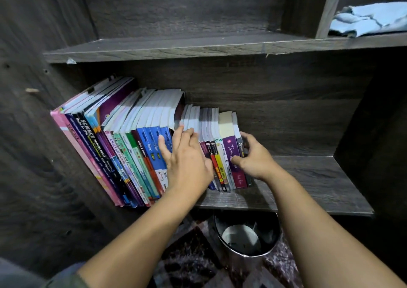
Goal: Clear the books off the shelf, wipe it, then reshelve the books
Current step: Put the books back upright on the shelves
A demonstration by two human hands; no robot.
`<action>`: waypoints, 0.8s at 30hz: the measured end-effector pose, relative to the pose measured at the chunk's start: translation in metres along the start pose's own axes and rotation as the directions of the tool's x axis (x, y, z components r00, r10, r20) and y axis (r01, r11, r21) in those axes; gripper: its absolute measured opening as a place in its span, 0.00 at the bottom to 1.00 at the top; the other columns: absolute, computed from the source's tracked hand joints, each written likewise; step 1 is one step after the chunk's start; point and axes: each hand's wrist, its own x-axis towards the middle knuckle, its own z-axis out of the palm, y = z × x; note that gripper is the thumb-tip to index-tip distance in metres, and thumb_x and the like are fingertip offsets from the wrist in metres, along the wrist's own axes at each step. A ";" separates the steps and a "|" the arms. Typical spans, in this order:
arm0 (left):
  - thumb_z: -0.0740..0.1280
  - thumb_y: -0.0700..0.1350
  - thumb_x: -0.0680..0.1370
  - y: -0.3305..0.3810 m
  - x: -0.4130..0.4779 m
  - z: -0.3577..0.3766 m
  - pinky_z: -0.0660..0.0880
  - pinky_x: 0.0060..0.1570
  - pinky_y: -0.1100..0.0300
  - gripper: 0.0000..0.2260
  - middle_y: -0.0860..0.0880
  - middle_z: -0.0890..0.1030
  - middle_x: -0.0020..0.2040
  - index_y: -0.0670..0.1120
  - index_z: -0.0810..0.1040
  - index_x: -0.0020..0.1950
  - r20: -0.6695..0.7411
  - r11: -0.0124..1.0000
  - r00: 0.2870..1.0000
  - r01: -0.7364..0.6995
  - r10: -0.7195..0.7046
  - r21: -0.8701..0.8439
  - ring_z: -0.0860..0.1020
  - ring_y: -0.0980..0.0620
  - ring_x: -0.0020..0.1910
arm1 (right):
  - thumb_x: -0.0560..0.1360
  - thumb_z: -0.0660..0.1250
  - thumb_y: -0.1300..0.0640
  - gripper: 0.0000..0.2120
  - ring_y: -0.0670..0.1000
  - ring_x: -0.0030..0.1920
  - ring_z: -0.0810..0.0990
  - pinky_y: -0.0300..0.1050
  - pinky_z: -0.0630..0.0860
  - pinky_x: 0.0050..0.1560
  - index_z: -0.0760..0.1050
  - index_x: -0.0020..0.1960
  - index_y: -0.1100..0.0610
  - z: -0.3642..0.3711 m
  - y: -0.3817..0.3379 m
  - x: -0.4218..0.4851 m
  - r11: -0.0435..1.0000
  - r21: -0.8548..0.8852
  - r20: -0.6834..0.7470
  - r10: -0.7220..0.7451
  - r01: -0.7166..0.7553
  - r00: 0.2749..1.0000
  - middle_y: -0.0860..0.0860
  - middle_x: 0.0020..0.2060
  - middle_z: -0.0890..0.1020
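A metal bin [246, 237] stands below the lower shelf [308, 190]. The left hand [187, 157] lies flat, fingers straight, on the paperbacks [222, 166] on that shelf. The right hand [253, 155] grips their right end, thumb on a purple spine. Textbooks [123, 155] lean left beside them, and farther up right lies a blue cloth [370, 18].

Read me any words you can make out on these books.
"SCIENCE PROCESS SKILLS": on the black book.
"fokus": on the blue book.
"Kimia": lower down on the same blue book.
"Terima": on the purple book.
The print on the other books is too small or blurred to read.
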 end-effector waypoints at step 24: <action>0.61 0.47 0.82 0.002 -0.020 0.023 0.70 0.65 0.50 0.21 0.39 0.71 0.69 0.38 0.63 0.70 0.055 0.985 0.998 0.040 -0.031 -0.167 0.73 0.42 0.66 | 0.71 0.73 0.57 0.43 0.56 0.65 0.73 0.52 0.71 0.65 0.50 0.77 0.52 0.016 -0.002 0.009 0.983 -0.184 -0.053 0.015 -0.024 0.998 0.55 0.65 0.73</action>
